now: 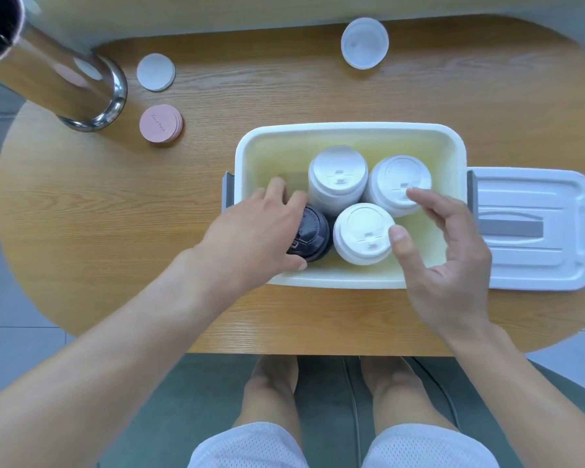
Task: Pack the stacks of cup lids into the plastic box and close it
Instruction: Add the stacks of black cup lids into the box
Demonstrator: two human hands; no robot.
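My left hand (250,231) is inside the box (350,133), fingers curled around the black stack (313,236) at its front-left. My right hand (448,261) hovers loose and spread over the front-right white stack (362,233), thumb just at its edge, grasping nothing. Two more white stacks (338,179) stand behind. The lid (534,228) lies right of the box.

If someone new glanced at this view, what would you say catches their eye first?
Probably the open white plastic box mid-table, holding three white stacks of cup lids and one black stack. The left hand grips the black stack, while the right hand hovers open beside the front white stack. The box lid lies to the right.
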